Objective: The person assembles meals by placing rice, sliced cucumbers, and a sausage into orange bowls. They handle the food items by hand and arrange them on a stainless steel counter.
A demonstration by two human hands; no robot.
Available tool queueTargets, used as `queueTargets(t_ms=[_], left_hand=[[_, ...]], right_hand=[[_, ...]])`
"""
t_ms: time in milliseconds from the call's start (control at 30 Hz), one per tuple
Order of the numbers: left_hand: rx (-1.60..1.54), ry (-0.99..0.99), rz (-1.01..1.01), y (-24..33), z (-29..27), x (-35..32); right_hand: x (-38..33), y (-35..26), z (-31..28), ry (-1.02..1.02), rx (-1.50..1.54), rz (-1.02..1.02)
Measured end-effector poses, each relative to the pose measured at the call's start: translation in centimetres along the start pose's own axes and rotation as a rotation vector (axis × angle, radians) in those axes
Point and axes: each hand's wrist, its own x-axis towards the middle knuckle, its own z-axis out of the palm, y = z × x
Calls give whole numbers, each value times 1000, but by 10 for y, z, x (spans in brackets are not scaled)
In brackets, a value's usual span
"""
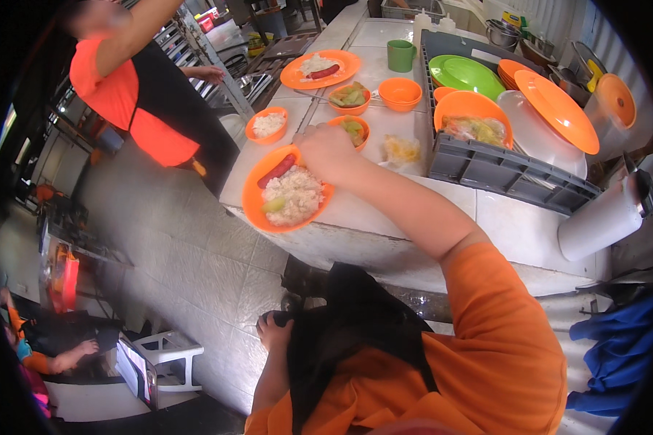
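Note:
My right hand (328, 154) reaches over the counter, fingers curled down at the upper right rim of an orange plate (252, 210). What its fingertips hold, if anything, is hidden. On that plate lie white rice (295, 197), a red sausage (276, 172) and a pale green piece (273, 206). Just beyond the hand stands an orange bowl of green vegetables (353, 130), partly covered by it. Low at my side, my left hand (273, 332) has its fingers bent against something black by my apron (348, 319); I cannot make out what.
Another orange plate (348, 64), a small rice bowl (268, 125), stacked bowls (400, 93) and a green mug (400, 56) stand on the counter. A grey crate (486, 165) holds dishes at right, near a white flask (601, 219). A person (152, 94) in a black apron stands left.

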Motion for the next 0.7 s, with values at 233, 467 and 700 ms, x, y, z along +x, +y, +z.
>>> queueTargets(t_ms=[233, 467, 700], left_hand=[[-16, 13, 12, -7, 6, 3], [-21, 11, 7, 0, -1, 0], [-70, 39, 44, -3, -1, -2]], right_hand=[[1, 2, 5, 86, -24, -31], [-1, -4, -12, 148, 100, -84], [12, 8, -38, 26, 1036, -4]])
